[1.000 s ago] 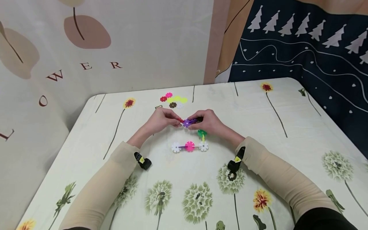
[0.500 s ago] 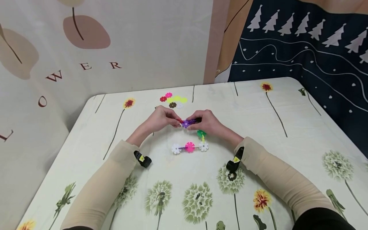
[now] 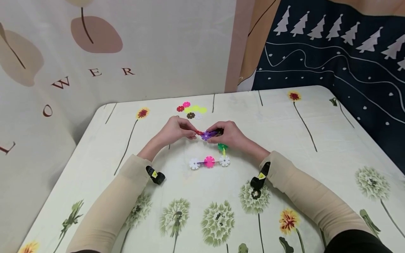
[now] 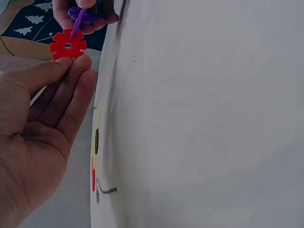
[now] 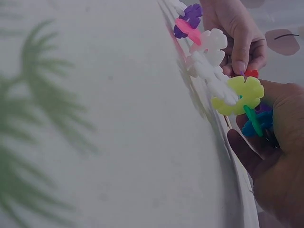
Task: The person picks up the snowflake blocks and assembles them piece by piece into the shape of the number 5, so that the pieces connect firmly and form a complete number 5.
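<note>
My left hand [image 3: 177, 131] pinches the lower edge of a red notched plastic disc [image 4: 58, 46] between thumb and fingertips. The disc's far edge meets an edge-on purple disc [image 4: 79, 24]. My right hand [image 3: 228, 134] grips the end of the linked chain, around purple discs [image 3: 205, 136] and a dark one. In the right wrist view a blue disc [image 5: 256, 125], a green disc [image 5: 252, 121] and a yellow disc [image 5: 254, 88] sit by that palm. From there the chain runs to a white disc [image 3: 224, 161], a pink disc [image 3: 209, 161] and another white disc [image 3: 194, 163].
Beyond the hands lie loose discs: a red one [image 3: 180, 109], a pink one [image 3: 186, 104], several yellow ones [image 3: 196, 109], a brown one [image 3: 191, 115] and a white one [image 3: 198, 115]. A flower-print cloth covers the table [image 3: 142, 218]; patterned curtains [image 3: 177, 45] stand behind.
My left fingertips have shifted slightly left, and more of the red disc shows between them and the purple disc. My right hand and the chain stay almost in place.
</note>
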### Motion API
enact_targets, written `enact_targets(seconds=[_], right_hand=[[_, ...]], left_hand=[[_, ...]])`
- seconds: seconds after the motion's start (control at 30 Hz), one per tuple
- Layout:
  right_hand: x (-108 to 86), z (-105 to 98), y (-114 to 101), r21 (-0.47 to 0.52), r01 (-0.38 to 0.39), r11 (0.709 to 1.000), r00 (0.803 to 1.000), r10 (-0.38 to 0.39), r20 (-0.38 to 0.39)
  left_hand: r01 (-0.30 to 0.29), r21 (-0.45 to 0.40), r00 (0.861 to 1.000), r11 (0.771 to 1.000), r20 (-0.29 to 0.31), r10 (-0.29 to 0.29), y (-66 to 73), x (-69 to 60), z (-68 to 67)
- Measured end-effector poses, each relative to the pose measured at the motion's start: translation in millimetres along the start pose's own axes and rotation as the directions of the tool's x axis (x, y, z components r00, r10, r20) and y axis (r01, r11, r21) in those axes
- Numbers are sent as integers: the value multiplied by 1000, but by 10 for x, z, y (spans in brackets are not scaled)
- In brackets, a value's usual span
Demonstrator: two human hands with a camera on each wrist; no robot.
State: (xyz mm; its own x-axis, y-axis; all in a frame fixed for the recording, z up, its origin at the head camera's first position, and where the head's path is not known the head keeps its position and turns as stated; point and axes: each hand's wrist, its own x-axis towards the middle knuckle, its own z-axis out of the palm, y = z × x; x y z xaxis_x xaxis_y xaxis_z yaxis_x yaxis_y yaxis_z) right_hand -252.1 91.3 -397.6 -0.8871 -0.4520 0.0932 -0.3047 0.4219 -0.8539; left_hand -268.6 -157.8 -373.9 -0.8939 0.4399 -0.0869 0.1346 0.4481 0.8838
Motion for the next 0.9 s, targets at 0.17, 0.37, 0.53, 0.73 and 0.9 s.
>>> enact_targets(seconds=[0.17, 0.37, 0.53, 0.73, 0.9], right_hand=[[-3, 3, 2, 11, 11, 1000, 1000, -11, 8], [-8, 9, -3, 52, 43, 998, 999, -43, 2], [-1, 24, -7, 1, 81, 997, 997, -81, -11], [11, 30, 2, -56, 140, 989, 990, -140, -7], [4, 28, 1, -82, 214, 974, 977, -214, 4]], left_hand=[[-9, -28, 1000, 1000, 0, 9, -11, -1, 11], [-22, -44, 1000, 999, 5, 22, 9, -1, 38], [-34, -44, 999, 998, 5, 34, 12, 4, 73], [-35, -53, 999, 998, -1, 35, 17, -7, 90], [-39, -53, 999, 998, 1, 39, 22, -8, 87]])
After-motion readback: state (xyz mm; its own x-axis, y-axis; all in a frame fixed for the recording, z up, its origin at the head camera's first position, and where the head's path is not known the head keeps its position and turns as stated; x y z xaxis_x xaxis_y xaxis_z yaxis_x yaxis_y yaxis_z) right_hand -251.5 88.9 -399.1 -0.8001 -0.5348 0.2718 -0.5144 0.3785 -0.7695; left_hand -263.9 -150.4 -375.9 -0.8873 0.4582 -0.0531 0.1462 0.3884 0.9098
